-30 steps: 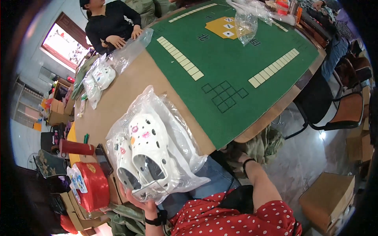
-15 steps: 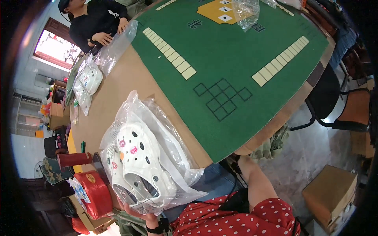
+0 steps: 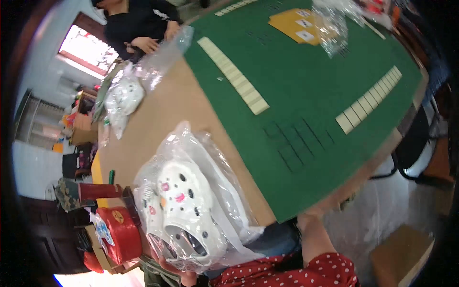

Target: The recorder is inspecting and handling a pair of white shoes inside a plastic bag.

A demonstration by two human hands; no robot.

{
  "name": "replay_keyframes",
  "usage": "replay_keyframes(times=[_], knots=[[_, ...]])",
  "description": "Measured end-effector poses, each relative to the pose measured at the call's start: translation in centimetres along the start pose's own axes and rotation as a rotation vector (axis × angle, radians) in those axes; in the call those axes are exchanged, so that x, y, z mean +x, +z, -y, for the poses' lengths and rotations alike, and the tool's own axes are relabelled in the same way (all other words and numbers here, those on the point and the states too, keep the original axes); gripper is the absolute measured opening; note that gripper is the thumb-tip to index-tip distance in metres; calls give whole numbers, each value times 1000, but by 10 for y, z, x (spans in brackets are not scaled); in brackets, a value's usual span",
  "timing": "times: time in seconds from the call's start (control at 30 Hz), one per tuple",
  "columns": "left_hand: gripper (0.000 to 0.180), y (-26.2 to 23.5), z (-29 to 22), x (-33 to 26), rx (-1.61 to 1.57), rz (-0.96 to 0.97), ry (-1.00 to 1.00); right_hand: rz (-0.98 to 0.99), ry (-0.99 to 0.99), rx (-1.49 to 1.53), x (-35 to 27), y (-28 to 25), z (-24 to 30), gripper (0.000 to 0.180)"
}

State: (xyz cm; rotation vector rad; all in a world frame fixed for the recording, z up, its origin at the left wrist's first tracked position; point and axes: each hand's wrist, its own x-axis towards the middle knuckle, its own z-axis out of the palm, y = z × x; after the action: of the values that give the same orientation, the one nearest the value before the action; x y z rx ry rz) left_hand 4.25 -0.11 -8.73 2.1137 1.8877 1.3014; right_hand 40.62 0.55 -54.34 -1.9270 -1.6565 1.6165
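Item: one pair of white clogs (image 3: 184, 213) studded with small pink, red and dark charms, sealed in a clear plastic bag (image 3: 210, 158). Location: near edge of the brown table (image 3: 167, 110), just left of the green felt mat (image 3: 306, 86). My left hand (image 3: 174, 270) grips the bag from beneath at its near end, fingers curled under the heels. My right hand is hidden at the table's edge; only the forearm and red dotted sleeve (image 3: 306, 275) show, so I cannot tell its state.

Nearby: a red round tin (image 3: 119, 234) with a pale sticker, left of the bag. On the mat, two rows of cream tiles (image 3: 234, 76) and yellow sheets (image 3: 294, 26) bearing white labels. Far end: a second bagged white pair (image 3: 123, 95), beside a person in black (image 3: 136, 24).
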Motion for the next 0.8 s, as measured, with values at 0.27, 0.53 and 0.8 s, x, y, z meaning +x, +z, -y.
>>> replay_keyframes(times=[0.27, 0.53, 0.8], knots=[[95, 1, 4, -8, -47, -81, 9, 114, -204, -51, 83, -82, 59, 39], [97, 1, -3, 6, -51, -58, -30, 195, -340, -105, 91, -152, 100, 40], [85, 0, 14, -5, -124, -50, 11, 203, -463, -174, 3, -223, 183, 42]])
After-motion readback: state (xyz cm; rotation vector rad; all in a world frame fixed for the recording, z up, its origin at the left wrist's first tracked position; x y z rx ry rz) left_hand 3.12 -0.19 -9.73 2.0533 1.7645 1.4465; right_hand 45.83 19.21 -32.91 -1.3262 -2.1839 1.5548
